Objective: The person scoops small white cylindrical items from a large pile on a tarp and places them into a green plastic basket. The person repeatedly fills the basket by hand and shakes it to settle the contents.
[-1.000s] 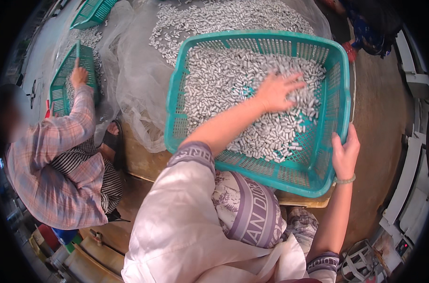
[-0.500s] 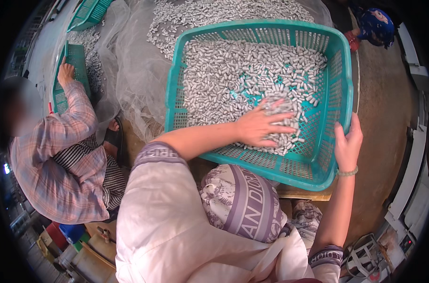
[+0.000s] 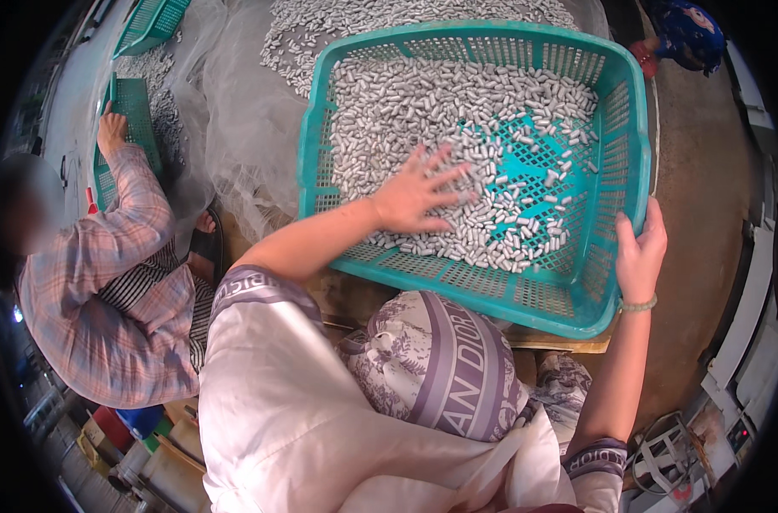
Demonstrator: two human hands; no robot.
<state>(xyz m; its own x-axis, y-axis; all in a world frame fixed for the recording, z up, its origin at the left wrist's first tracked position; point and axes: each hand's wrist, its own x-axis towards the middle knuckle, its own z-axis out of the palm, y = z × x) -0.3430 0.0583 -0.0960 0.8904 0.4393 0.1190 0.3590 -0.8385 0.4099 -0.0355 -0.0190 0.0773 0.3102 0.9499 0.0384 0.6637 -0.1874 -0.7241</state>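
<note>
A large teal plastic basket (image 3: pixel 479 305) with slatted sides stands before me, holding a thick layer of small silvery-grey cylindrical pieces (image 3: pixel 406 107). My left hand (image 3: pixel 419 195) lies palm down on these pieces near the basket's middle, fingers spread and slightly blurred. Right of it the pieces thin out, and the perforated basket floor shows through. My right hand (image 3: pixel 641 261) grips the basket's right rim, its thumb on top and its fingers partly hidden on the outer side. A beaded bracelet (image 3: pixel 639 304) circles that wrist.
More grey pieces (image 3: pixel 288 47) lie spread beyond the basket, beside crumpled sheer netting (image 3: pixel 244 128). At left, a person in a plaid shirt (image 3: pixel 107 282) holds another teal basket (image 3: pixel 132 111). Someone in dark blue patterned cloth (image 3: pixel 686 36) is at the far right.
My left hand has swept leftward across the pieces, and more basket floor shows on the right. The basket has shifted slightly, with my right hand still on its rim.
</note>
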